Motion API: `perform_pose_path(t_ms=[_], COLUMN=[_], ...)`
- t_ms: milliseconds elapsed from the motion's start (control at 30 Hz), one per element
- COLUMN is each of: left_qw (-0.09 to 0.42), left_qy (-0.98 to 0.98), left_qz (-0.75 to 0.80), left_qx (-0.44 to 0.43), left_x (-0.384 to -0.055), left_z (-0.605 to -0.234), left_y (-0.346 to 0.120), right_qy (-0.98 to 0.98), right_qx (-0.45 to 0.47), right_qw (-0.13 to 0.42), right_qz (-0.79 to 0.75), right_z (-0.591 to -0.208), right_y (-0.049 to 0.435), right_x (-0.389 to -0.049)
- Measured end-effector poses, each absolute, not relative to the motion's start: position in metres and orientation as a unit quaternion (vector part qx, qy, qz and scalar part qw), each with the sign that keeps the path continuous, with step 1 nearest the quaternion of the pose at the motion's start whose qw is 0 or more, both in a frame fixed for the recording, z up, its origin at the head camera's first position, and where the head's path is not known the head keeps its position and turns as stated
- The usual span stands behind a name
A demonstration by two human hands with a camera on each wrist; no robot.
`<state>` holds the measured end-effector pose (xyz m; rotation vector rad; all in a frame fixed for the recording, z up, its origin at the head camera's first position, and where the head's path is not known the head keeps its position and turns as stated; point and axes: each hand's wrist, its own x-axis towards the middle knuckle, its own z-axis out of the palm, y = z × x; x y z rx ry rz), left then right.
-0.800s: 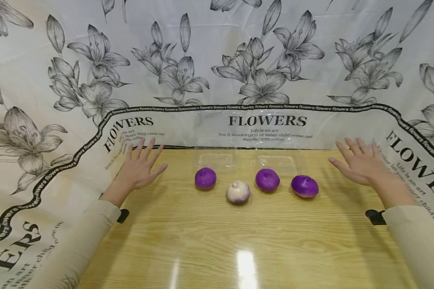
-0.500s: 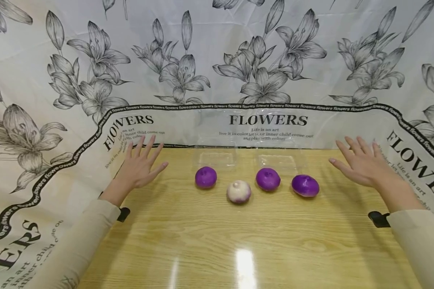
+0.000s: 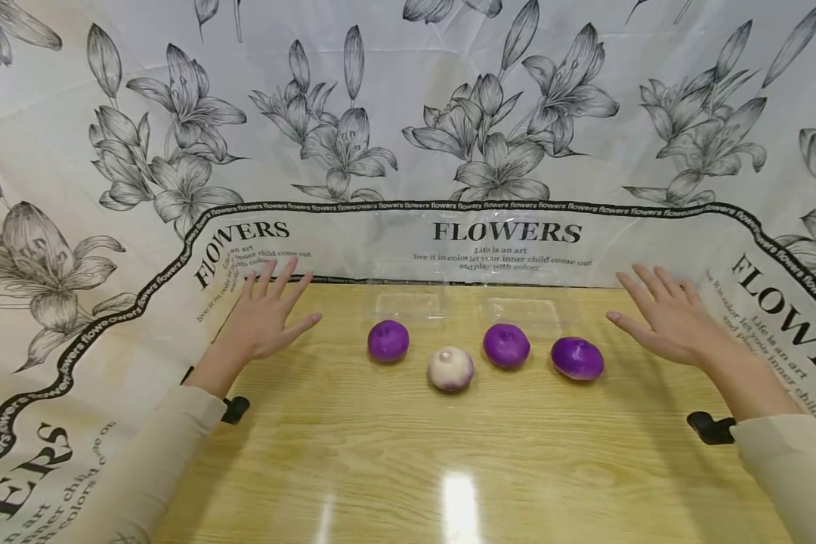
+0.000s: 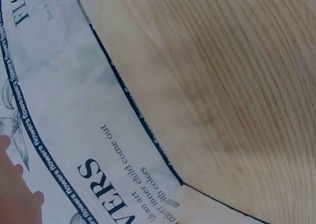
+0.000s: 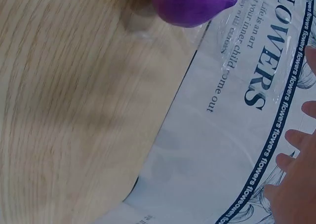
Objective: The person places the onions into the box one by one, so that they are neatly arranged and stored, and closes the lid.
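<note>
My left hand (image 3: 261, 319) is held over the table's left side with its fingers straight and spread, touching nothing. On the far right my right hand (image 3: 666, 321) is spread the same way and holds nothing. Between them lie several round turnip- or onion-like bulbs. The left purple bulb (image 3: 388, 341) and middle purple bulb (image 3: 506, 345) flank a whitish bulb (image 3: 450, 369) with purple underneath. Nearest my right hand is a glossy purple bulb (image 3: 577, 358). A purple bulb (image 5: 190, 4) with a pointed tip shows in the right wrist view.
Behind the bulbs stand two clear plastic boxes, the left box (image 3: 408, 306) and the right box (image 3: 522, 311), with what look like raised lids. A flower-printed cloth (image 3: 353, 249) closes off the back and sides of the wooden table (image 3: 353, 453).
My right hand has shifted slightly left, towards the bulbs. The left hand has moved only a little to the right. The bulbs and boxes keep their places while the head view tilts slightly.
</note>
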<state>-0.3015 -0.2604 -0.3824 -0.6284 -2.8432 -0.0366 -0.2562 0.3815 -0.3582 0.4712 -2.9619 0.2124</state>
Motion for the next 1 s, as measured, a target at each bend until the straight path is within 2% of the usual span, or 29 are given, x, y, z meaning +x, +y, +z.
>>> perform_pose_path(t_ms=[167,500,1000], left_qw=[0.130,0.142,0.149], left_qy=[-0.965,-0.953,-0.935], left_qz=[-0.042,-0.128,-0.217], left_qx=[-0.223,-0.235,-0.237], left_x=[-0.302,-0.303,-0.308], left_z=[-0.384,-0.391,-0.404], left_y=[-0.256,-0.242,-0.218], right_qy=[-0.972,-0.969,-0.950], right_qx=[0.176,0.173,0.200], right_qw=[0.100,0.090,0.126], right_qz=[0.122,0.154,0.204], right_z=[-0.356,-0.359,-0.367], right_y=[0.372,0.357,0.334], right_x=[-0.254,-0.252,-0.258])
